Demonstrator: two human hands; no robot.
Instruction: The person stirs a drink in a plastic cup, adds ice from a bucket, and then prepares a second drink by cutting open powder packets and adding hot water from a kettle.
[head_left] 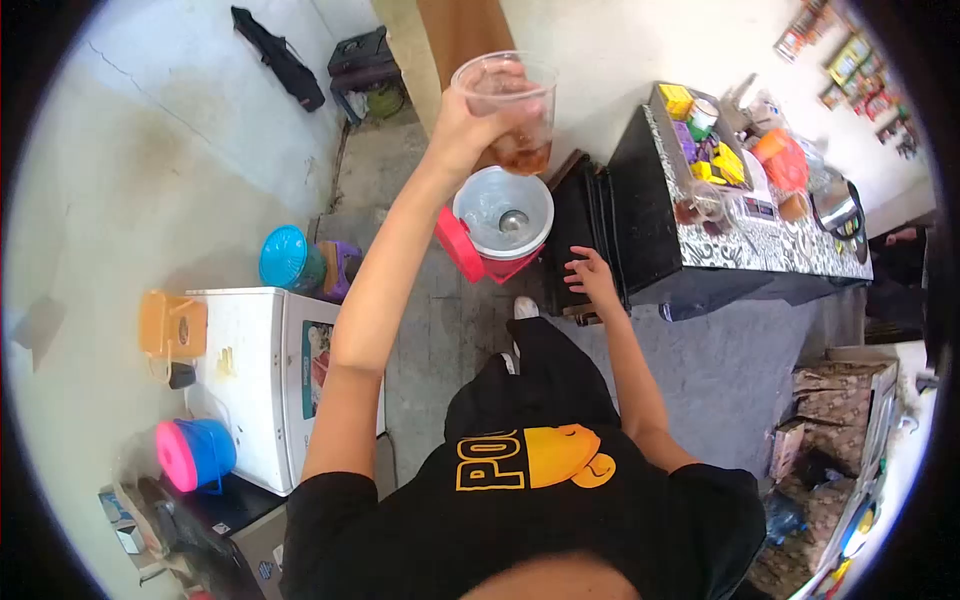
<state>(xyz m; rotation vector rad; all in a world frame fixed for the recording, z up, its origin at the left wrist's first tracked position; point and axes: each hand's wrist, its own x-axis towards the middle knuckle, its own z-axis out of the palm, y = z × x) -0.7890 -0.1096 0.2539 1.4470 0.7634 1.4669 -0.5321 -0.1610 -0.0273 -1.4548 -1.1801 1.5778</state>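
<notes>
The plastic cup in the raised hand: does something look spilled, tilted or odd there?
Nothing looks spilled. The left hand holds the plastic cup roughly upright above the open ice bucket, with brownish liquid low inside.

A grey concrete floor point(440, 330) fills the middle of the frame, meeting a pale, cracked wall point(120, 150) at the left. A white cabinet point(245, 370) stands at lower left. At upper right a black desk point(700, 255) with a patterned top stands crowded with packets. Cardboard boxes point(835, 400) sit at lower right. Daylight is even.
</notes>
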